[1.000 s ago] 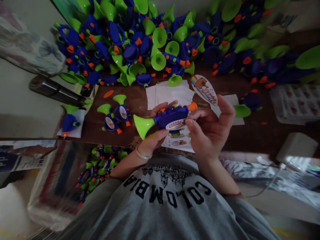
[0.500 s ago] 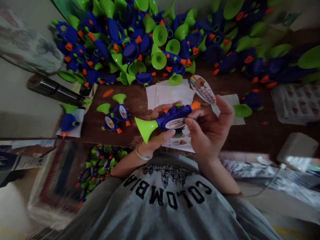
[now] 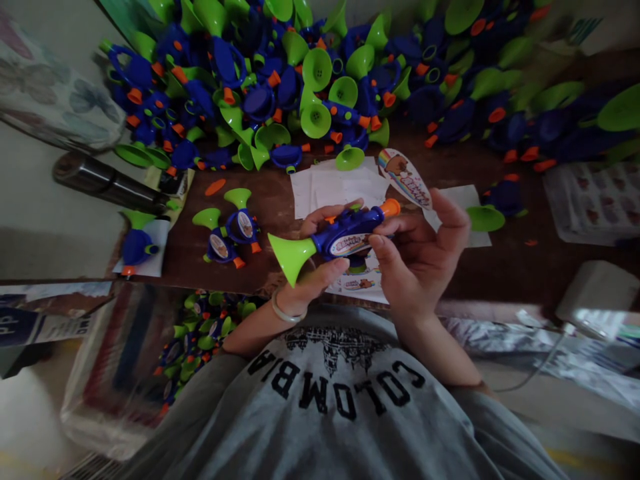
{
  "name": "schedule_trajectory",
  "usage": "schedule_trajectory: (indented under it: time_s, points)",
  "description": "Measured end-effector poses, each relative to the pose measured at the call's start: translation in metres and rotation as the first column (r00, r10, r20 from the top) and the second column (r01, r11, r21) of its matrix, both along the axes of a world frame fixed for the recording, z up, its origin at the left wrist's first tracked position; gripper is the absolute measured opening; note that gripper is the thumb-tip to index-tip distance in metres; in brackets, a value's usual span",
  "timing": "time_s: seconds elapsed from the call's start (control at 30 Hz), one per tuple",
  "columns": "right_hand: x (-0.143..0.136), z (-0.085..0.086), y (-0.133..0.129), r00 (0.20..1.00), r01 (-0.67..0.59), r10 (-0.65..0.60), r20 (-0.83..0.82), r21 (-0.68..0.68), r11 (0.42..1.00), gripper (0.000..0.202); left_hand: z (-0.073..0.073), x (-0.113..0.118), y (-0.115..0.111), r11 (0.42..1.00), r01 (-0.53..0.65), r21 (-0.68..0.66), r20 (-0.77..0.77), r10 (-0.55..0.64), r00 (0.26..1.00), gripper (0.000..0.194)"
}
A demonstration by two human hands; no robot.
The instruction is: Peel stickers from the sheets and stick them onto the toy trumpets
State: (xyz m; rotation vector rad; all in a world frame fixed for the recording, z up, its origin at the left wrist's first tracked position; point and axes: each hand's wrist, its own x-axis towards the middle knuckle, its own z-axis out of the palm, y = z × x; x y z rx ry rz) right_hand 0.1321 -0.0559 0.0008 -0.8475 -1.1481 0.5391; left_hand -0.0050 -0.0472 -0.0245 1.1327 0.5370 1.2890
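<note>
A blue toy trumpet (image 3: 325,241) with a green bell and orange mouthpiece lies across my left hand (image 3: 317,280), whose fingers and thumb hold it from behind and below. An oval sticker is on its side. My right hand (image 3: 420,260) has its thumb and a finger pressed at the sticker's right end and the trumpet body. Another oval sticker (image 3: 405,177), with a bear and rainbow, sticks to the raised fingertip of the same hand. Below the trumpet a sticker sheet (image 3: 359,285) is partly hidden.
Many toy trumpets (image 3: 260,103) are heaped along the back. Two stickered trumpets (image 3: 219,245) lie left on the table (image 3: 280,267), near a steel flask (image 3: 103,180). White papers (image 3: 345,190) sit behind my hands. More trumpets (image 3: 203,333) fill a container at lower left.
Both hands and the trumpet stay almost still. The view has shifted very slightly.
</note>
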Motion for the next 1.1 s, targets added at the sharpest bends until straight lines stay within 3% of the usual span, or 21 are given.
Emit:
schedule_trajectory:
  time_s: [0.37,0.67,0.93,1.1]
  points:
    - [-0.001,-0.001,0.001,0.999,0.014,-0.015,0.043,0.001,1.0,0.059,-0.007,0.005,0.002,0.99,-0.142,0.021,-0.006,0.142,0.99,0.06]
    - [-0.001,-0.001,0.007,0.988,0.072,-0.082,0.133,0.079,0.994,0.068,-0.001,0.008,0.0,0.977,-0.172,0.126,-0.017,0.175,0.984,0.045]
    - [-0.003,-0.005,0.013,0.966,0.13,-0.16,0.203,0.153,0.98,0.068,-0.004,0.007,0.003,0.98,-0.143,0.14,0.0,0.144,0.99,0.053]
    - [0.002,-0.007,0.007,0.937,0.201,-0.197,0.29,0.015,0.979,0.068,-0.002,0.008,0.0,0.977,-0.175,0.126,-0.028,0.18,0.983,0.045]
